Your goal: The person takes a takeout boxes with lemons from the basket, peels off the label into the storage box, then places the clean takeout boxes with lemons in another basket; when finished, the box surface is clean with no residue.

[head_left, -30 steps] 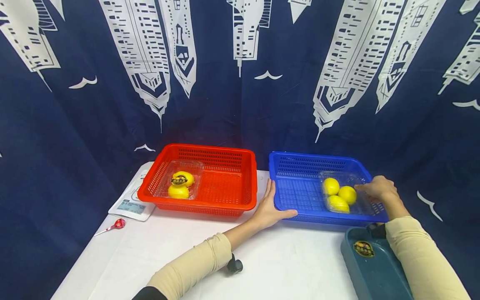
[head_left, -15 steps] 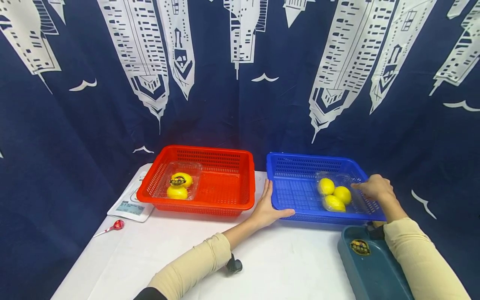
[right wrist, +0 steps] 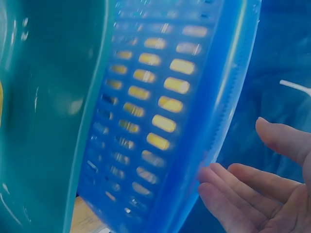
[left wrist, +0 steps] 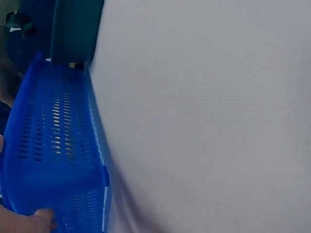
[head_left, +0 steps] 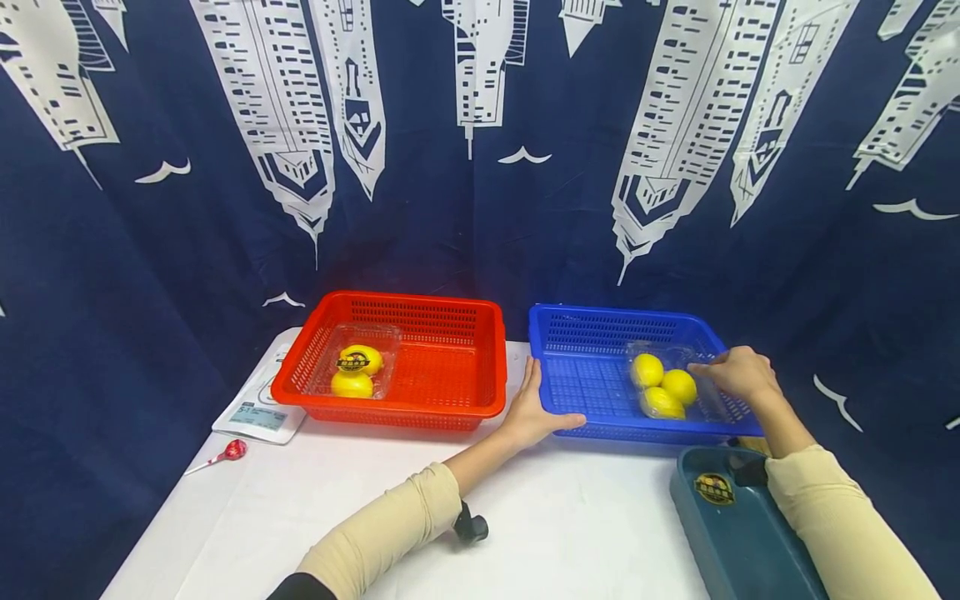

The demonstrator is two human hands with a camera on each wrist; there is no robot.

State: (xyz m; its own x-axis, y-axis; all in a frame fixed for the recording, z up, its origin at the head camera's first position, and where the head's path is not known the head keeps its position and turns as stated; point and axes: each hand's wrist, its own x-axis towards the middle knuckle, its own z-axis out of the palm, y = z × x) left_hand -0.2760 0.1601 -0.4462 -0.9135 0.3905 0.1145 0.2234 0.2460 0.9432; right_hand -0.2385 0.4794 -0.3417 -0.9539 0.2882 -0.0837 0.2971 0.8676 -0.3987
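**Hands at the blue basket**

Slightly leftward and back is where the blue basket (head_left: 600, 375) and its lemons have shifted since a second ago, and the right hand (head_left: 738, 375) has gone along with them. From the head view, that right hand hangs over the basket's right end, its fingers loosely bent and reaching toward the clear tray (head_left: 675, 379) that holds three lemons (head_left: 660, 385); whether they touch the plastic I cannot tell, and its grip is released, grasping nothing that I can see. The left hand (head_left: 534, 410) lies flat against the basket's near left corner, fingers straight along the side wall and thumb along the front rim, grip released. Just beside it on the white counter (head_left: 570, 517) stands a red basket (head_left: 442, 367) with a second clear tray (head_left: 358, 371) of lemons, one bearing a round dark sticker (head_left: 352, 361) whose writing is too small to read. A teal bin (head_left: 738, 533) at the near right carries a similar round sticker (head_left: 713, 489), also unreadable. A scale (head_left: 258, 408) and a red lollipop (head_left: 234, 450) lie at the left.

The left wrist view shows the blue basket's wall (left wrist: 53, 160) on the counter (left wrist: 209, 116), with a fingertip (left wrist: 41, 216) pressed to it.

The right wrist view shows the open palm and fingers (right wrist: 252, 194) just beside the basket's perforated wall (right wrist: 155, 121), yellow showing through the slots.
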